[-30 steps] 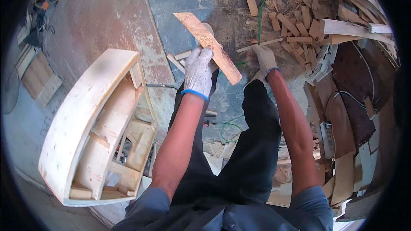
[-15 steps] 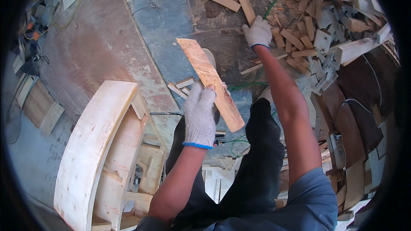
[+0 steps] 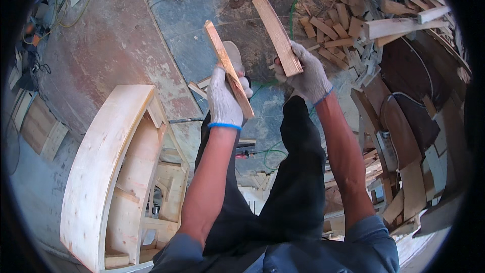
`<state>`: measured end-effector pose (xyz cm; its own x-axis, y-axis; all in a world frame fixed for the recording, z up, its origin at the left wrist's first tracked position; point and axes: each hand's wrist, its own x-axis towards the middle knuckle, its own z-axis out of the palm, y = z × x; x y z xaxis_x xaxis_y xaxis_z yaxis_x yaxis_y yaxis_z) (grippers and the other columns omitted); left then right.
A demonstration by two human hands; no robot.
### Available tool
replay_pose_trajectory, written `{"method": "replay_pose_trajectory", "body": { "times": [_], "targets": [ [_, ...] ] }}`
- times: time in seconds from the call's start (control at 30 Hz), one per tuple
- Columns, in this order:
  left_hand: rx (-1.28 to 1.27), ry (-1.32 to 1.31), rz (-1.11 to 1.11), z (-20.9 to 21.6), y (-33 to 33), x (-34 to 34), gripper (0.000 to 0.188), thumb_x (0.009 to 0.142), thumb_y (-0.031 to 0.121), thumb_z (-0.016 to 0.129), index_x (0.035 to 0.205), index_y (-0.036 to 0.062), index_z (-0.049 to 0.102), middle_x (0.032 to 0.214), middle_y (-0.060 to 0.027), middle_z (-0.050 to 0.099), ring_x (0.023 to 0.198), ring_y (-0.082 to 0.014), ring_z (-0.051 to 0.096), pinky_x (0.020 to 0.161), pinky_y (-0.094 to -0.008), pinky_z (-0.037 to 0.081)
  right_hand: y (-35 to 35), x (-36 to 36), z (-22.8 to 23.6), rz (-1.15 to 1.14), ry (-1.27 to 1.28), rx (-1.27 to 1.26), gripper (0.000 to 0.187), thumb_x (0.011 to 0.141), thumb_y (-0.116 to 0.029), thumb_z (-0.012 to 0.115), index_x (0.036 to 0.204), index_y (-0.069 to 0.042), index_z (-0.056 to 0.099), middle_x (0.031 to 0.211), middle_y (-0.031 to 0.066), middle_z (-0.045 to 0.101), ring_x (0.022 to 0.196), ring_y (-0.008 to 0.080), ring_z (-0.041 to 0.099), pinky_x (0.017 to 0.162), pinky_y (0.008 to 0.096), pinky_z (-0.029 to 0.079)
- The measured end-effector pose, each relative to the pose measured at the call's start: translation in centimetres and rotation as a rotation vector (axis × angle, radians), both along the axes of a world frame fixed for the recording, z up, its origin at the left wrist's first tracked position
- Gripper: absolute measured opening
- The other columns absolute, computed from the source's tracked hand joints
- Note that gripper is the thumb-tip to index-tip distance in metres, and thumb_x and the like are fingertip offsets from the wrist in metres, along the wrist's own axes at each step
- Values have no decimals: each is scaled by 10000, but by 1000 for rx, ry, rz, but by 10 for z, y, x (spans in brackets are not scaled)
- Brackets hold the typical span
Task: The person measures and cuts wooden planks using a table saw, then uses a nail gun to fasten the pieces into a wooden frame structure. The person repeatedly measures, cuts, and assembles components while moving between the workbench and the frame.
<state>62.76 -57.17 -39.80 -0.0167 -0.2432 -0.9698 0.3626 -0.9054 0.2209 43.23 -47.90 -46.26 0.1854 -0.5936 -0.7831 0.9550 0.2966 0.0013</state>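
My left hand [image 3: 226,98], in a white knit glove with a blue cuff, grips a narrow wooden board [image 3: 228,65] around its lower half. The board tilts with its top toward the upper left, its edge turned up. My right hand [image 3: 309,73], gloved the same way, holds a second wooden board [image 3: 275,33] by its near end. That board's wide face shows, and its far end reaches up and left. The two boards are apart from each other.
A curved pale wooden frame [image 3: 108,167] stands at my left. Scrap wood pieces [image 3: 333,28] lie heaped at the upper right, with a green hose [image 3: 295,5] beside them. Loose strips [image 3: 201,87] lie by my left shoe [image 3: 232,53]. More panels [image 3: 414,187] are at the right.
My right hand has picked up a board from the floor and brought it nearer to me. The left board has turned from its wide face to its narrow edge and shifted left.
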Motion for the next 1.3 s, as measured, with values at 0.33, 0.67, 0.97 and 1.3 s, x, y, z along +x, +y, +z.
{"method": "replay_pose_trajectory", "body": {
  "times": [0.33,0.67,0.97,1.3],
  "targets": [
    [-167,161,-144,77,-37,-37,437,1021,383,563,1287,37,565,996,-105,631,815,-216,653,708,-376,563,-30,22,173,151,352,-51,486,992,-223,608,1414,11,540,1238,95,654,1094,181,639,966,310,502],
    [-261,423,-92,231,-88,-66,520,1040,412,506,1303,-36,529,1162,-219,653,1021,-332,680,893,-443,590,-88,32,337,338,986,-123,413,968,-239,669,1312,-10,674,1173,82,700,1071,144,634,953,291,492],
    [-442,436,-205,329,-85,-86,328,1019,268,605,1156,-30,592,1056,-173,674,974,-308,692,845,-416,597,-77,22,429,201,1068,-228,439,968,-248,652,1309,28,662,1208,95,703,1101,150,631,975,291,485],
    [-595,312,-392,405,7,-132,236,975,182,655,1117,-2,612,955,-120,687,904,-268,699,810,-402,579,19,-9,500,149,1034,-158,406,994,-203,607,1320,36,649,1248,86,681,1136,148,609,1020,284,457]
  ]
}}
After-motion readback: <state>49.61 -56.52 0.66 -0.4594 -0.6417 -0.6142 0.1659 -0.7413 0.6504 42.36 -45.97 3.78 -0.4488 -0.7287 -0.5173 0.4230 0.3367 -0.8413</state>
